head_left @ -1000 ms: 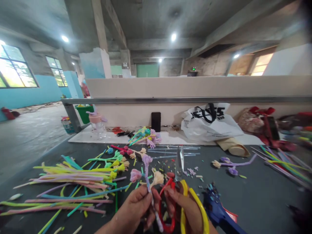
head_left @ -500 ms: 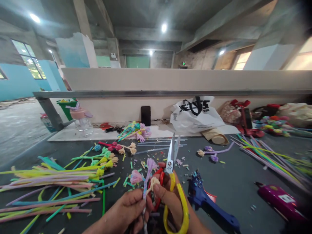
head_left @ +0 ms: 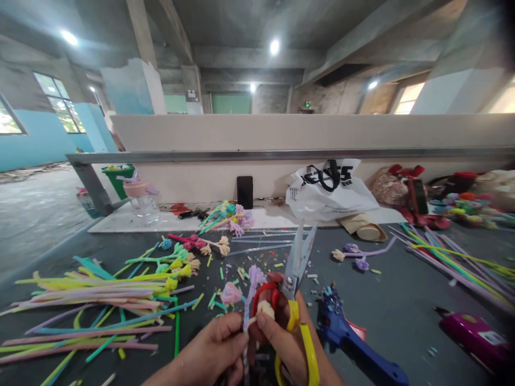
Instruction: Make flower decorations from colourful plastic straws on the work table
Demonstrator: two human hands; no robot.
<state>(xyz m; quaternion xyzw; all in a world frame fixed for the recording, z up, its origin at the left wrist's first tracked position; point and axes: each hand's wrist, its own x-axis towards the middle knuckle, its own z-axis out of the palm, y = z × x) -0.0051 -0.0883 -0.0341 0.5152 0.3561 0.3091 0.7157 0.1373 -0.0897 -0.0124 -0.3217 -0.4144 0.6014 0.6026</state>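
My left hand (head_left: 213, 351) pinches the stems of a small bundle of pipe-cleaner flowers (head_left: 252, 284) with purple, pink and cream heads. My right hand (head_left: 287, 343) grips scissors (head_left: 295, 279) with one red and one yellow handle, blades slightly apart and pointing up and away. The right thumb and forefinger also touch the cream flower head (head_left: 265, 309) beside the bundle. Both hands are low in the middle of the view, above a dark table (head_left: 402, 300).
A pile of coloured pipe cleaners (head_left: 100, 300) lies at left, finished flowers (head_left: 193, 249) behind it. A blue glue gun (head_left: 354, 343) lies right of my hands, a magenta tool (head_left: 470, 335) farther right. A white bag (head_left: 330, 193), a phone (head_left: 244, 192) and a jar (head_left: 140, 195) stand at the back.
The scissors tilted to the right and their blades parted a little. My right fingers moved onto the cream flower head. The view swung to the right.
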